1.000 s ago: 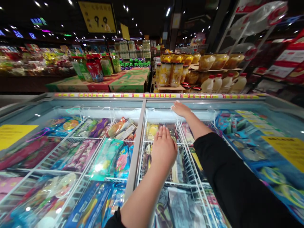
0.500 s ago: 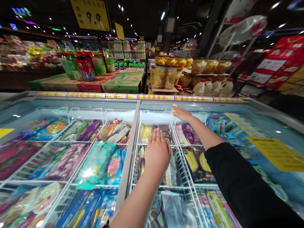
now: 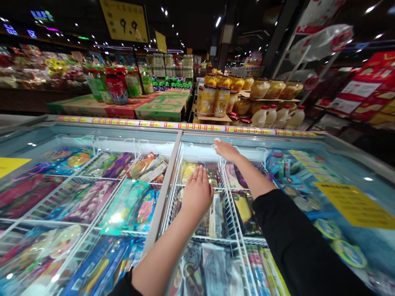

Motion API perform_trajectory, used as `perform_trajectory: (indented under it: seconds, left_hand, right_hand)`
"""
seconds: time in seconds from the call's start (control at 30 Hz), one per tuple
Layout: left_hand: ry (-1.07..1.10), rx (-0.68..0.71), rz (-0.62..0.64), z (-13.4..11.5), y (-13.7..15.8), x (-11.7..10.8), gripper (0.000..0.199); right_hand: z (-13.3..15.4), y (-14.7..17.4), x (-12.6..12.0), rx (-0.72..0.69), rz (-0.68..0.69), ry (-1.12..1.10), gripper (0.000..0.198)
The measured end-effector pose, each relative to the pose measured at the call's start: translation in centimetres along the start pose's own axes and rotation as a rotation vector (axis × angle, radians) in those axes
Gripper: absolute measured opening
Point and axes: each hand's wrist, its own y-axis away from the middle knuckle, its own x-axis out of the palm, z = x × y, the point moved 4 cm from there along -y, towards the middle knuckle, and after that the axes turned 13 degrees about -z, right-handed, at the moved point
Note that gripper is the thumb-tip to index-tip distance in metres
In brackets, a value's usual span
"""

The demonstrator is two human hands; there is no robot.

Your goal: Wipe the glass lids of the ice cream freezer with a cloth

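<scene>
My left hand (image 3: pixel 198 191), with a ring on one finger, lies flat on the glass lid (image 3: pixel 205 147) of a chest freezer, fingers stretched forward. Beneath the glass are packaged ice creams (image 3: pixel 216 213) in white wire baskets (image 3: pixel 232 209). Farther forward and to the right, my right hand (image 3: pixel 226 150) is near the lid's far edge, pointing left. A small white piece, like a tissue (image 3: pixel 217 140), shows at its fingertips, mostly covered by the fingers. Both arms have black sleeves.
A metal divider (image 3: pixel 165 185) splits the freezer top. Price strips (image 3: pixel 185 126) run along its back rail. Yellow notices (image 3: pixel 354 203) are on the glass. Beyond stand jars of fruit (image 3: pixel 210 100), white jugs (image 3: pixel 271 116), cartons (image 3: pixel 163 107) and a hanging price sign (image 3: pixel 125 21).
Both my hands have slid a little to the left over the glass, the right one with the white piece at its fingertips. The view has turned slightly left.
</scene>
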Motion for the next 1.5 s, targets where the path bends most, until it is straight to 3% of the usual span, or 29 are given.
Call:
perform_trajectory:
  seconds: [0.13, 0.23, 0.43, 0.57, 0.77, 0.93, 1.07, 1.13, 1.23, 1.37, 1.43, 1.5]
  left_hand:
    - [-0.075, 0.002, 0.053, -0.4, -1.2, -0.7, 0.058]
    - [-0.090, 0.044, 0.028, -1.2, -4.0, -1.0, 0.057]
    - [-0.046, 0.125, 0.024, -1.8, -8.7, 1.7, 0.057]
    - [-0.001, 0.121, 0.038, -1.6, -8.9, 3.1, 0.059]
    - [0.017, 0.114, 0.041, -1.6, -8.6, 2.9, 0.060]
    - [0.013, 0.116, 0.044, -1.6, -8.6, 2.9, 0.060]
    - [0.023, 0.117, 0.023, -1.5, -8.7, 3.1, 0.060]
    - [0.034, 0.121, 0.016, -1.5, -8.8, 3.1, 0.060]
    - [0.037, 0.112, 0.019, -1.5, -8.9, 3.1, 0.059]
    - [0.036, 0.109, 0.028, -1.7, -8.9, 2.9, 0.060]
    - [0.031, 0.117, 0.027, -1.7, -8.8, 2.8, 0.060]
    - [0.024, 0.118, 0.017, -1.8, -8.8, 2.7, 0.060]
  right_hand:
    - [-2.3, 1.5, -1.6, 0.100, 0.024, 0.047, 0.071]
    - [-3.3, 0.7, -2.2, 0.221, -0.002, 0.081, 0.072]
    - [-2.3, -2.6, -1.5, 0.218, -0.062, 0.046, 0.067]
    - [-2.1, -3.2, -1.1, 0.110, -0.052, 0.026, 0.065]
    - [-4.1, 0.3, -0.8, -0.135, 0.021, -0.035, 0.068]
    - [-6.2, -0.2, -1.3, 0.090, 0.013, 0.037, 0.076]
    - [-4.3, -2.8, -1.3, 0.214, -0.044, 0.084, 0.070]
    - [-2.8, -3.2, -1.1, 0.182, -0.058, 0.077, 0.066]
    - [-1.5, -1.7, -0.6, 0.010, -0.062, 0.043, 0.064]
    - [-2.8, 1.8, -0.6, -0.191, -0.043, -0.026, 0.065]
    - [-4.4, 2.3, -0.9, -0.171, -0.031, -0.029, 0.066]
    - [-5.6, 1.6, -1.2, -0.060, -0.033, -0.001, 0.067]
